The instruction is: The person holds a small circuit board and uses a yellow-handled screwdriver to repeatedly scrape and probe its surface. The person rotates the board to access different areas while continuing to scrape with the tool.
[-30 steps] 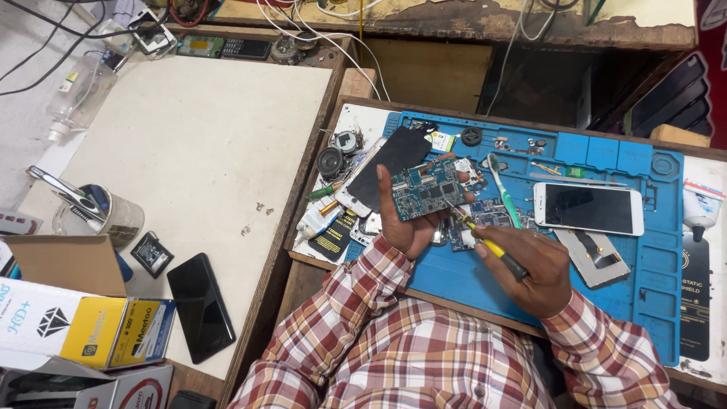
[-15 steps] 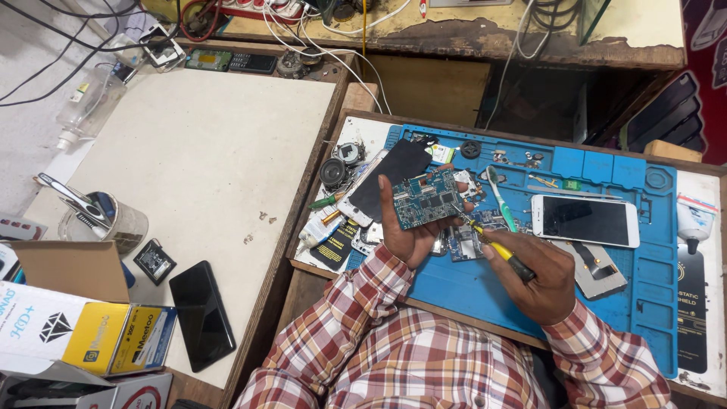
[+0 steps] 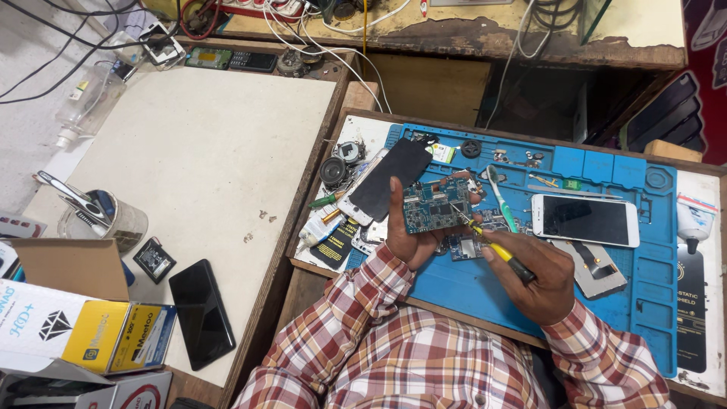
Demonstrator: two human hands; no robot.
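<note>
The left hand (image 3: 409, 235) grips the blue circuit board (image 3: 435, 206) upright over the blue mat (image 3: 469, 288) – the right hand (image 3: 534, 276), just beside it, pinches a yellow-handled screwdriver (image 3: 492, 248) slanting up-left, tip on the board.

Held circuit board (image 3: 433, 206), yellow-handled screwdriver (image 3: 496, 251)

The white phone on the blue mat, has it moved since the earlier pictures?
No. The white phone lies in the same spot on the blue mat, beside the green toothbrush; only the camera view shifted.
</note>
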